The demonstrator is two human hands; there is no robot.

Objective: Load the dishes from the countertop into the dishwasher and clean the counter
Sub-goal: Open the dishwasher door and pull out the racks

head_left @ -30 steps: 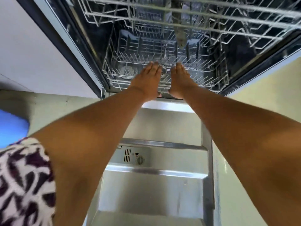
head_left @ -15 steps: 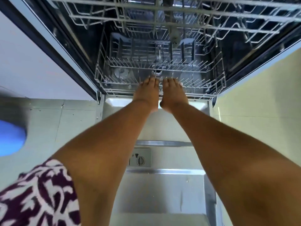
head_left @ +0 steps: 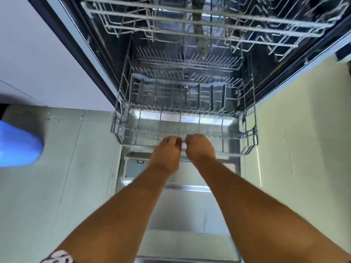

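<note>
From the head view we see our left hand [head_left: 168, 150] and right hand [head_left: 199, 148] side by side, fingers curled over the front rim of the lower rack [head_left: 250, 137]. The rack sits partly out of the dishwasher [head_left: 106, 59], above the open door [head_left: 190, 211]. The upper rack [head_left: 209, 18] hangs above.

The lower rack [head_left: 248, 130] is pale grey wire, and the open dishwasher door [head_left: 191, 211] is shiny silver steel. The floor [head_left: 57, 186] is pale green tile; a blue object [head_left: 17, 145] sits at left, and a white-and-purple patterned garment [head_left: 57, 257] shows below.
</note>
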